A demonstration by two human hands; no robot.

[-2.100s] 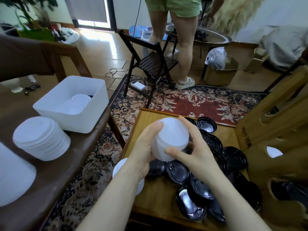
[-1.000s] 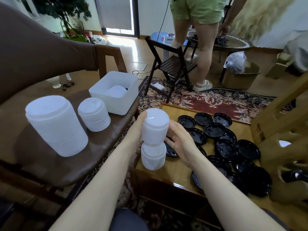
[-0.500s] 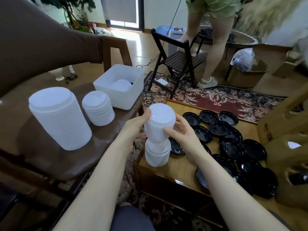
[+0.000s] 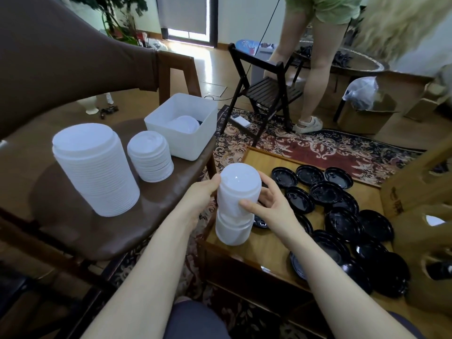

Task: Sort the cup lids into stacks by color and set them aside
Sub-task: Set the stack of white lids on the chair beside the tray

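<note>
Both hands [image 4: 200,196] [image 4: 269,206] clasp white lid stack [image 4: 236,204] at table edge [image 4: 244,255].

Wood floor [image 4: 137,104] lit by far doorway [image 4: 188,33]; patterned rug [image 4: 318,148] laid under dark folding chair [image 4: 266,91], center-far.

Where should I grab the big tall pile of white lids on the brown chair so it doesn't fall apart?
Probably low down, with a hand on each side. The tall white lid stack stands upright on the brown chair seat and widens toward its base. The smaller white stack stands close on its right, so come in from the front and left.
</note>
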